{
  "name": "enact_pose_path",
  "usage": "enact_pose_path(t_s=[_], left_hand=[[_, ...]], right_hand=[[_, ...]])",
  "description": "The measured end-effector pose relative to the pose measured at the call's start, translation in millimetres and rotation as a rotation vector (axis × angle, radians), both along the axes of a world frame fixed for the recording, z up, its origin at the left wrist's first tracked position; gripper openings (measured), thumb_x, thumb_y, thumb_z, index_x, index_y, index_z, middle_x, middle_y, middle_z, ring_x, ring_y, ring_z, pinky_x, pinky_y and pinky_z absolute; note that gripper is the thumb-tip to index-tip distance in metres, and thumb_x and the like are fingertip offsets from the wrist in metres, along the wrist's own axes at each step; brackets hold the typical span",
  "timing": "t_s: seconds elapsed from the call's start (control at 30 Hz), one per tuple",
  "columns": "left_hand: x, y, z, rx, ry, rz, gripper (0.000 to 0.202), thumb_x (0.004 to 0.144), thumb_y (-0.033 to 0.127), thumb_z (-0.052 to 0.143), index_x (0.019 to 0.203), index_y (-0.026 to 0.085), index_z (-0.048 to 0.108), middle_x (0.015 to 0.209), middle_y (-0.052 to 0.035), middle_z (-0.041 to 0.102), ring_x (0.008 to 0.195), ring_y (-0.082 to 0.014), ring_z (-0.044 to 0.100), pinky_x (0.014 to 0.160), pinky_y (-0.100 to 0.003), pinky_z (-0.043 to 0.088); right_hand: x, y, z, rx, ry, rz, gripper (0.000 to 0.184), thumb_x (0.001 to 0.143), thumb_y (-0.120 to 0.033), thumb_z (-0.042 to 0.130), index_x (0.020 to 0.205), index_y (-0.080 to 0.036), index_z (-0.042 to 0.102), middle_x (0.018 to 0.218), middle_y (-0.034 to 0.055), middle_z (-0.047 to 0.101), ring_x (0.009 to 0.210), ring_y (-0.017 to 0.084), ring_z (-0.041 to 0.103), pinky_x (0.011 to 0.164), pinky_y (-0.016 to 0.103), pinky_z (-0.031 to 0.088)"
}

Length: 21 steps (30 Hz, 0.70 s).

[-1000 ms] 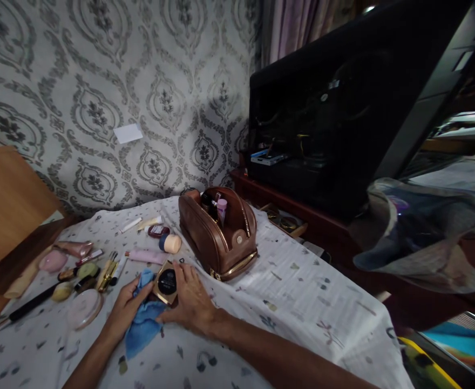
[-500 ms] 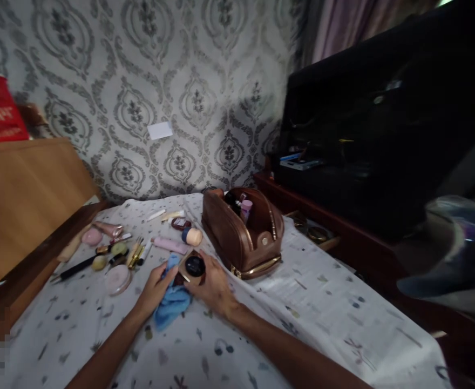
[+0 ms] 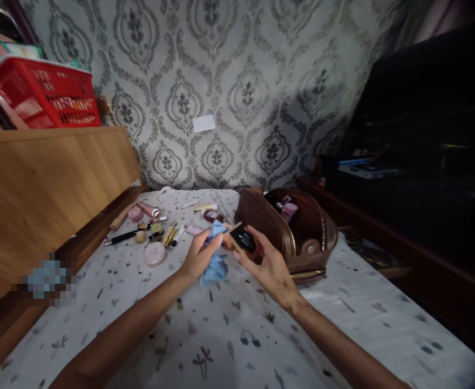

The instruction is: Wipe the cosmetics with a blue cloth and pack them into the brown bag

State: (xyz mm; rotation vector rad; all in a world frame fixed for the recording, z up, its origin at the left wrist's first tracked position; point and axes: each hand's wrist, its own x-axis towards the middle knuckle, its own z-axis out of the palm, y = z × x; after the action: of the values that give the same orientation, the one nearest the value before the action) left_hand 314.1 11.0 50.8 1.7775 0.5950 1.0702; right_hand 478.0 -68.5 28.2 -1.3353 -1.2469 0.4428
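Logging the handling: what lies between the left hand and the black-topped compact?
A blue cloth, held by the left hand, up against the compact in the right hand; head view.

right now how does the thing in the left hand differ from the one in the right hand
The blue cloth in the left hand is soft and crumpled; the compact in the right hand is rigid and flat. The cloth is light blue; the compact has a gold frame around a dark round centre. The cloth droops; the compact is held tilted. Both are gripped close together in front of the brown bag.
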Motion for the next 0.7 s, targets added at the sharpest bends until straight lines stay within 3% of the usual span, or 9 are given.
enact_pose_path(t_s=[0.2, 0.33, 0.43, 0.5, 0.6, 0.7], left_hand=[[25.6, -9.2, 24.2, 0.044, -0.136, -0.024, 0.051, 0.091, 0.061, 0.056, 0.106, 0.015, 0.070, 0.094, -0.0059, 0.071, 0.091, -0.0195, 0.063, 0.088, -0.030, 0.051], [44.3, -6.3, 33.7, 0.184, -0.088, -0.067, 0.039, 0.099, 0.046, 0.048, 0.106, 0.014, 0.070, 0.093, -0.0063, 0.071, 0.090, -0.0196, 0.063, 0.086, -0.029, 0.051], [63.5, 5.3, 39.2, 0.379, 0.055, -0.039, 0.029, 0.100, 0.031, 0.046, 0.108, 0.013, 0.067, 0.094, -0.0067, 0.069, 0.089, -0.0198, 0.063, 0.085, -0.031, 0.051], [77.8, 13.1, 41.7, 0.576, 0.152, -0.035, 0.028, 0.098, 0.022, 0.045, 0.117, 0.014, 0.064, 0.107, -0.0096, 0.068, 0.101, -0.0225, 0.062, 0.094, -0.035, 0.050], [96.1, 19.2, 41.5, 0.861, 0.319, -0.073, 0.036, 0.096, 0.013, 0.044, 0.127, 0.019, 0.061, 0.127, -0.0111, 0.062, 0.121, -0.0257, 0.055, 0.104, -0.041, 0.047], [104.9, 19.4, 37.5, 1.024, 0.451, -0.113, 0.042, 0.094, 0.007, 0.042, 0.128, 0.023, 0.062, 0.131, -0.0095, 0.060, 0.125, -0.0254, 0.053, 0.102, -0.041, 0.051]], right_hand=[[13.3, -10.5, 36.3, 0.040, 0.126, 0.043, 0.074, 0.073, -0.057, 0.078, 0.133, -0.019, 0.057, 0.132, 0.0141, 0.065, 0.124, 0.030, 0.060, 0.108, 0.047, 0.046], [26.0, -16.6, 56.3, 0.080, 0.195, 0.039, 0.070, 0.073, -0.058, 0.077, 0.130, -0.020, 0.060, 0.129, 0.0127, 0.067, 0.122, 0.029, 0.061, 0.107, 0.047, 0.047], [43.3, -16.1, 68.3, 0.112, 0.147, -0.049, 0.074, 0.073, -0.063, 0.073, 0.130, -0.018, 0.059, 0.128, 0.0132, 0.065, 0.124, 0.029, 0.058, 0.107, 0.046, 0.045], [57.1, -13.4, 72.4, 0.094, 0.109, -0.123, 0.078, 0.073, -0.066, 0.072, 0.132, -0.018, 0.058, 0.129, 0.0134, 0.064, 0.125, 0.030, 0.056, 0.107, 0.045, 0.044], [75.9, -7.7, 69.8, 0.029, 0.120, -0.202, 0.081, 0.073, -0.064, 0.072, 0.135, -0.015, 0.056, 0.125, 0.0143, 0.065, 0.121, 0.029, 0.059, 0.104, 0.044, 0.046], [87.8, -1.0, 60.2, -0.004, 0.116, -0.254, 0.077, 0.075, -0.061, 0.069, 0.134, -0.012, 0.056, 0.117, 0.0145, 0.067, 0.111, 0.028, 0.063, 0.095, 0.043, 0.052]])
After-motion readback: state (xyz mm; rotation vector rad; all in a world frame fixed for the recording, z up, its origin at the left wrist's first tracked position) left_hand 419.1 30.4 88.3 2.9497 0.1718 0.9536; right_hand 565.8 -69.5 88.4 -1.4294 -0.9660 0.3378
